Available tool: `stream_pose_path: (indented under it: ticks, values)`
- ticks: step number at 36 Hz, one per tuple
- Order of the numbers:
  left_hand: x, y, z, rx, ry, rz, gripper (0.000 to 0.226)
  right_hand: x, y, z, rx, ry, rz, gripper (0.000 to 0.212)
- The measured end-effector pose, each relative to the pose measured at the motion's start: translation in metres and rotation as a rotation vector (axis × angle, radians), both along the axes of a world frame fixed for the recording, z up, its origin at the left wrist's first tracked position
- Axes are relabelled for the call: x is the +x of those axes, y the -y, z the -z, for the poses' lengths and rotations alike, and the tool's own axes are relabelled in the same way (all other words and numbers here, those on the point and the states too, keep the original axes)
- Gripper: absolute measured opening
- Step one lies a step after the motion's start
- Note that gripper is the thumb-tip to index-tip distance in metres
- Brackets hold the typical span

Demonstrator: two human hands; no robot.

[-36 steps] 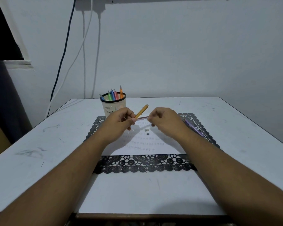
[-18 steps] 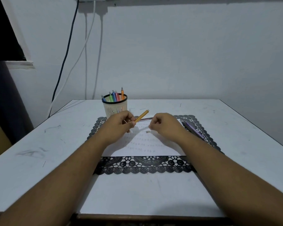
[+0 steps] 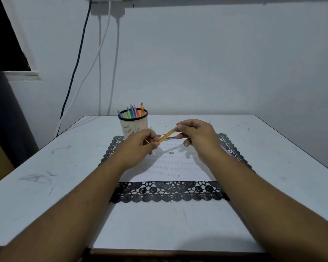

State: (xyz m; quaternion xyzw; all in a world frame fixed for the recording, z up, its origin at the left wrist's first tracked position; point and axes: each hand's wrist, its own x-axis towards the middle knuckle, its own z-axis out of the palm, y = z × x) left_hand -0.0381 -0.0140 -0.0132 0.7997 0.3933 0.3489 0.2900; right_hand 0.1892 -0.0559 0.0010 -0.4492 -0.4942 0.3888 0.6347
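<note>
Two-handed job in progress, and you're either assembling or stripping a pen; I can't tell which.

- **Far left:** the cup (image 3: 133, 127) of coloured pens (image 3: 133, 112) is standing at the far-left corner of the mat (image 3: 169, 191). No label is legible on it.
- **Left side:** your left hand (image 3: 140, 146) is pinching the orange pen (image 3: 166, 135) at its lower end. You're holding it above the paper (image 3: 178, 173), tilted up to the right.
- **Between the hands:** a thin pale rod (image 3: 168, 138), likely the refill, is running just under the barrel.
- **On the paper:** a small loose bit (image 3: 171, 152) is lying below the hands.
- **Right side:** your right hand (image 3: 197, 137) is gripping the rod's right end, thumb touching the pen's top.

Next move, as I judge it: you're needing the rod and barrel lined up on one axis before sliding. Watch that loose bit too.

The paper is carrying rows of small marks, too small to read. No brands are showing.
</note>
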Motion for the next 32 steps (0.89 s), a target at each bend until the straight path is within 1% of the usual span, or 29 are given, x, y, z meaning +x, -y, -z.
stream_pose_path:
  ticks: [4, 8, 14, 27, 32]
  values:
    - [0.0011, 0.0028, -0.0015, 0.005, -0.003, 0.001, 0.017, -0.0037, 0.0006, 0.0021, 0.017, 0.032, 0.004, 0.006]
    - [0.0021, 0.0051, -0.0027, 0.003, 0.004, -0.013, 0.018, -0.0046, 0.0013, 0.0016, 0.010, 0.024, 0.001, 0.007]
    - [0.0032, 0.0063, -0.0031, -0.005, 0.017, -0.020, 0.013, -0.0047, 0.0023, 0.0011, 0.021, 0.033, -0.002, 0.007]
    - [0.0040, 0.0067, -0.0049, -0.017, 0.041, -0.030, 0.012, -0.0026, 0.0047, -0.0015, 0.072, 0.085, -0.048, 0.014]
    - [0.0034, 0.0084, -0.0054, 0.018, 0.010, -0.045, 0.015, -0.0019, 0.0055, -0.0007, 0.054, 0.106, -0.028, 0.014]
